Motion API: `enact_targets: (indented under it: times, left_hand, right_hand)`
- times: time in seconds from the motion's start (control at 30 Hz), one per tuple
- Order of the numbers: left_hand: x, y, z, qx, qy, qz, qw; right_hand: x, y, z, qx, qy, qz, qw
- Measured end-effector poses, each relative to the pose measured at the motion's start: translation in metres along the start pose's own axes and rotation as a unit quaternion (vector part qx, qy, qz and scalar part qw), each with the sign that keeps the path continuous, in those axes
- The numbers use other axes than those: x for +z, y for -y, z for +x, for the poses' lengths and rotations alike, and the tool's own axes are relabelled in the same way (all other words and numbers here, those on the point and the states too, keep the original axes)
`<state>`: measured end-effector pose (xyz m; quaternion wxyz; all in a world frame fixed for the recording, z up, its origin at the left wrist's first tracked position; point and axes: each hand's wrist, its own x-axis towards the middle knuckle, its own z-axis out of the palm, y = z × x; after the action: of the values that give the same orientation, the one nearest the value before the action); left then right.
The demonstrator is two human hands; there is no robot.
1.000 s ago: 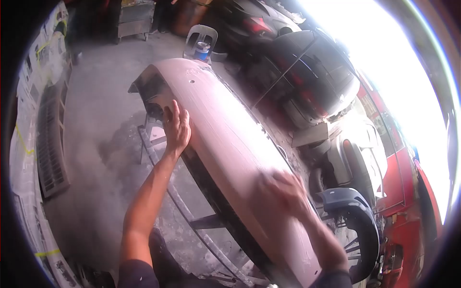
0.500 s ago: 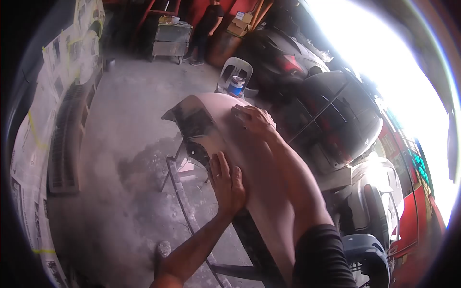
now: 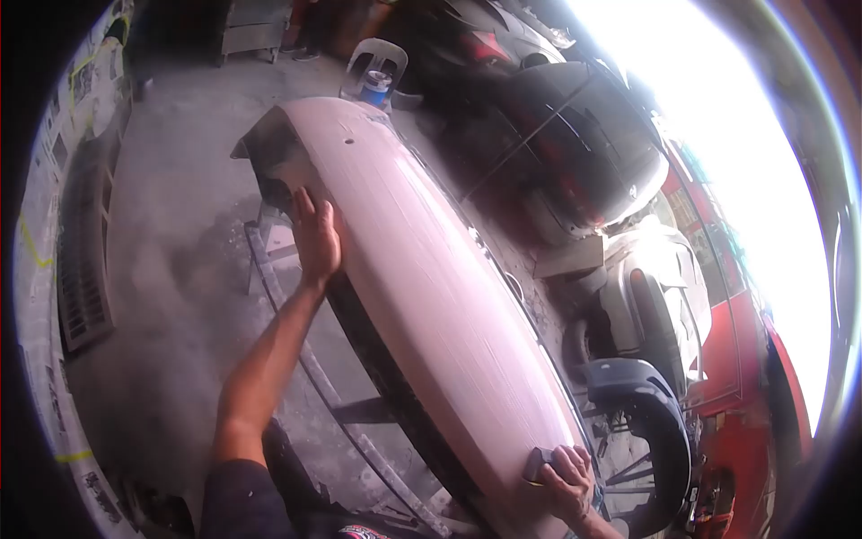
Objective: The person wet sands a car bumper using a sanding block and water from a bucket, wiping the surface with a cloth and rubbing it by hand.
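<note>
A long pinkish bumper-like panel (image 3: 431,287) with dark edges lies across a metal stand (image 3: 310,359). My left hand (image 3: 319,238) rests flat on its left edge near the far end, fingers extended and nothing held. At the near end, my right hand (image 3: 570,481) is curled round a small dark block (image 3: 539,464), which is against the panel's surface. Pale streaks run along the panel, and a small hole shows near its far end.
Beyond the panel stands a chair (image 3: 373,58) with a blue-labelled can (image 3: 375,87). Car parts and a grey bumper (image 3: 646,404) line the right. A grille-like panel (image 3: 85,251) leans at the left. A person's feet (image 3: 305,54) show at the back.
My right hand has moved from the panel's far end back to its near end. My left hand stays on the left edge. The camera view has shifted, so the panel shows more fully.
</note>
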<state>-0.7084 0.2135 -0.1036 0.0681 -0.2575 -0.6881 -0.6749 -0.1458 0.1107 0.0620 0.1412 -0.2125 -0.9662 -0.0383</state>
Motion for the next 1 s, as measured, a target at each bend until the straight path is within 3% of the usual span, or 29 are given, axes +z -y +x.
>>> enact_targets:
  times: [0.1, 0.17, 0.2, 0.27, 0.3, 0.4, 0.47, 0.53, 0.57, 0.6, 0.63, 0.67, 0.7, 0.77, 0.83, 0.93, 0.97, 1.0]
  left_hand:
    - [0.005, 0.007, -0.002, -0.001, 0.007, 0.008, 1.0]
    - [0.006, 0.016, -0.007, 0.056, 0.001, 0.005, 0.998]
    - [0.002, 0.019, -0.008, 0.034, 0.027, 0.016, 0.999]
    - [-0.009, -0.01, -0.003, -0.053, 0.048, -0.029, 0.997]
    - [-0.006, -0.01, 0.001, -0.051, 0.043, -0.026, 0.997]
    - [-0.011, 0.001, -0.009, -0.082, 0.057, -0.073, 0.992]
    - [0.007, 0.035, -0.003, 0.016, 0.054, 0.067, 0.996]
    - [-0.007, 0.013, 0.003, 0.017, 0.076, 0.051, 0.996]
    - [-0.016, 0.009, 0.008, 0.027, 0.088, 0.037, 0.995]
    - [-0.01, 0.033, 0.0, 0.027, 0.09, 0.044, 0.995]
    - [0.01, 0.073, -0.001, 0.119, 0.056, 0.103, 0.986]
    - [0.023, 0.093, 0.003, 0.207, 0.016, 0.161, 0.965]
    - [0.018, 0.08, 0.001, 0.201, 0.004, 0.168, 0.965]
    - [0.003, 0.034, -0.012, 0.081, 0.026, -0.005, 0.996]
    - [0.003, 0.027, -0.011, 0.027, 0.031, -0.028, 0.999]
    - [-0.008, 0.006, -0.012, -0.039, 0.069, -0.002, 0.997]
    - [-0.013, -0.003, -0.009, -0.056, 0.066, -0.022, 0.996]
    - [-0.009, 0.008, -0.01, -0.04, 0.084, -0.003, 0.996]
  right_hand:
    - [0.034, -0.016, 0.218, -0.13, 0.037, 0.053, 0.989]
    - [0.096, -0.025, 0.393, -0.249, 0.012, 0.089, 0.964]
    - [0.134, -0.017, 0.484, -0.28, 0.003, 0.176, 0.944]
    - [0.192, 0.009, 0.617, -0.154, -0.01, 0.144, 0.977]
    - [0.206, 0.021, 0.654, -0.125, -0.016, 0.115, 0.985]
    - [0.203, 0.027, 0.642, -0.103, 0.01, 0.137, 0.985]
    - [0.176, 0.0, 0.564, -0.191, -0.003, 0.135, 0.972]
    - [0.118, -0.01, 0.406, -0.243, -0.043, 0.107, 0.963]
    - [0.075, 0.001, 0.313, -0.212, -0.041, 0.024, 0.976]
    - [0.035, 0.027, 0.233, -0.118, 0.026, 0.07, 0.99]
    - [0.018, 0.038, 0.148, -0.055, 0.057, -0.023, 0.997]
    - [0.012, 0.027, 0.06, -0.068, 0.014, -0.056, 0.996]
    - [0.018, 0.029, -0.011, -0.031, -0.083, -0.052, 0.995]
    - [-0.004, 0.043, 0.031, -0.061, -0.043, -0.036, 0.997]
    - [0.025, 0.025, 0.129, -0.137, 0.004, 0.011, 0.99]
    - [0.097, 0.009, 0.401, -0.269, 0.088, 0.089, 0.955]
    - [0.143, 0.009, 0.488, -0.304, 0.03, 0.118, 0.945]
    - [0.176, 0.022, 0.566, -0.273, 0.01, 0.149, 0.95]
